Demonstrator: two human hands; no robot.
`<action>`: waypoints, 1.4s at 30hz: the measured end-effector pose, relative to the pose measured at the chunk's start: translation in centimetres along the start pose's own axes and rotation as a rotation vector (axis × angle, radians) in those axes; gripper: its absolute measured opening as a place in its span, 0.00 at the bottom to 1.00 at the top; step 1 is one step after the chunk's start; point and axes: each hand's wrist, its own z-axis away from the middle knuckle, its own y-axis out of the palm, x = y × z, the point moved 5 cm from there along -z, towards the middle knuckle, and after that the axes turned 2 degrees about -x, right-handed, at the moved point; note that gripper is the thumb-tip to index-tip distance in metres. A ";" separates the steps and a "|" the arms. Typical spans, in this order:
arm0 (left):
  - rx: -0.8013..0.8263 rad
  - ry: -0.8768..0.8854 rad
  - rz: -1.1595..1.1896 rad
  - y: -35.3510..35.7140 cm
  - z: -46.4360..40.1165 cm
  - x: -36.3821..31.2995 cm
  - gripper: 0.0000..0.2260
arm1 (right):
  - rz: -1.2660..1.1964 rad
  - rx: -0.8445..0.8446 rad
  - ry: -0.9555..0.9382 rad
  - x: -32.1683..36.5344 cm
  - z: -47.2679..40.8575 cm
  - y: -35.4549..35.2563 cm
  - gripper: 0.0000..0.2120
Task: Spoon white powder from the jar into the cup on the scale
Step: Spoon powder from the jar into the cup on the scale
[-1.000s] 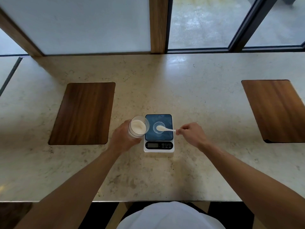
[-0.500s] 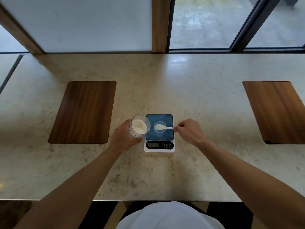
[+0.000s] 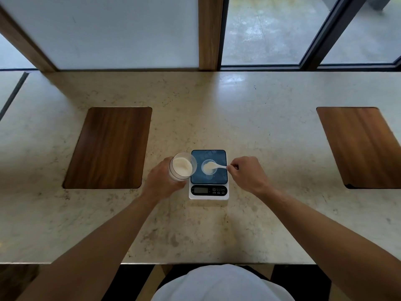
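Note:
A small white scale (image 3: 208, 194) with a dark blue platform stands on the stone counter. A clear little cup (image 3: 206, 171) sits on the platform and holds some white powder. My right hand (image 3: 247, 174) pinches the handle of a white spoon (image 3: 218, 166), whose bowl lies over the cup. My left hand (image 3: 161, 181) grips a clear jar (image 3: 181, 167) of white powder, tilted toward the scale at its left edge.
Two dark wooden inlays are set into the counter, one at the left (image 3: 109, 147) and one at the right (image 3: 362, 146). Windows and a wooden post (image 3: 209, 32) run along the far edge. The counter's near edge is just in front of my body.
The spoon's bowl has tipped over the cup and powder now lies in the cup. My right hand has turned slightly; the jar and left hand have stayed put.

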 end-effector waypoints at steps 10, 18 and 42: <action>-0.022 -0.014 0.018 0.1 0.3 0.1 0.33 | 0.085 -0.033 -0.120 0.5 0.8 -0.5 0.13; -0.037 -0.043 0.009 0.3 0.2 0.5 0.34 | 0.114 -0.090 -0.308 1.1 2.5 -1.5 0.10; -0.030 -0.013 -0.012 0.7 -0.8 -0.7 0.32 | -0.155 -0.151 -0.392 6.3 1.3 -3.7 0.07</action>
